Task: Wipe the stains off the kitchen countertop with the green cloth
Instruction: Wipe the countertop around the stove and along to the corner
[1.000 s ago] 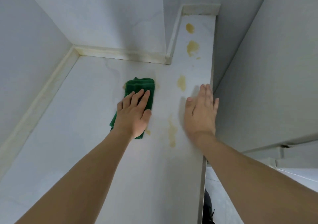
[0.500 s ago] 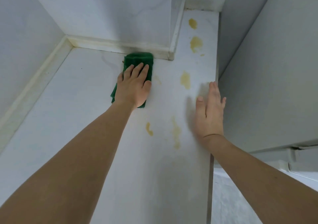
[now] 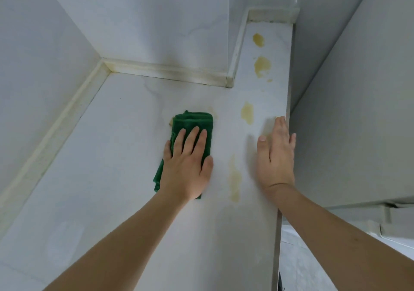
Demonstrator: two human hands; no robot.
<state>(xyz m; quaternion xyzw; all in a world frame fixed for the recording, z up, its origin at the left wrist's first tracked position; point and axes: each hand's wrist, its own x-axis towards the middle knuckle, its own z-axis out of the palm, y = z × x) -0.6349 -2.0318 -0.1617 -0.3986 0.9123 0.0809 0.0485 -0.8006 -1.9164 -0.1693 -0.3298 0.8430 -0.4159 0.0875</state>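
Note:
A folded green cloth (image 3: 190, 125) lies flat on the white countertop (image 3: 107, 156). My left hand (image 3: 187, 167) presses down on its near half, fingers spread over it. My right hand (image 3: 275, 156) rests flat and empty on the counter by the right edge. Yellow stains show to the right of the cloth: a long streak (image 3: 234, 178) between my hands, a blot (image 3: 247, 112) further back, and two more stains (image 3: 262, 65) (image 3: 258, 39) on the narrow strip at the far right.
White walls close the counter at the left and back, with a raised backsplash strip (image 3: 165, 71). A wall corner (image 3: 230, 80) juts out at the back. The counter's right edge (image 3: 277, 234) drops to the floor; a grey panel (image 3: 349, 122) stands beside it.
My left hand has pulled the cloth back toward me from the backsplash, covering the small stain that showed below it. My right hand has stayed flat near the right edge.

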